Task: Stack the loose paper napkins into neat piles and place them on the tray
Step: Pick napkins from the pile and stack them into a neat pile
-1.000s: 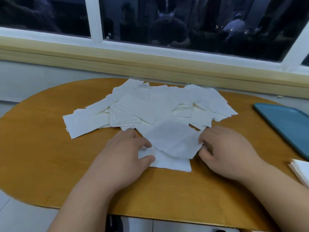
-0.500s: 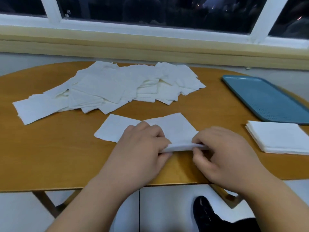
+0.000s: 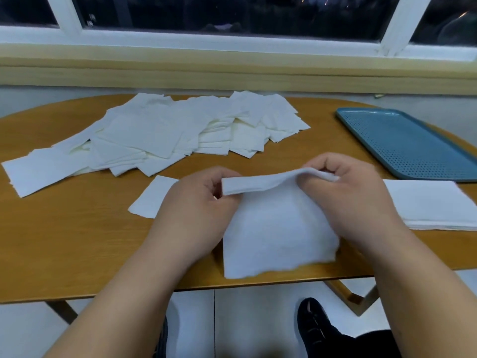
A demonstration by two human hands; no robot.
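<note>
Dark windows (image 3: 232, 11) sit past my wood table (image 3: 64, 241). My left hand (image 3: 196, 210) and right hand (image 3: 353, 200) each pinch the top edge of a napkin (image 3: 278, 228), held up between them. Beyond my hands lies the messy heap (image 3: 167, 135). Just right of my right hand sits the neat pile (image 3: 433, 202), with the tray (image 3: 413, 146) past it. If I pull too hard the thin napkin may rip, or land crooked on the pile.

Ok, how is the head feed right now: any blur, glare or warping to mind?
Head view: the held napkin is motion-blurred, softest at its lower edge; head view: the loose pile and tray are sharp; head view: the wide lens bows the table edge; head view: even light, no glare, window dark.
</note>
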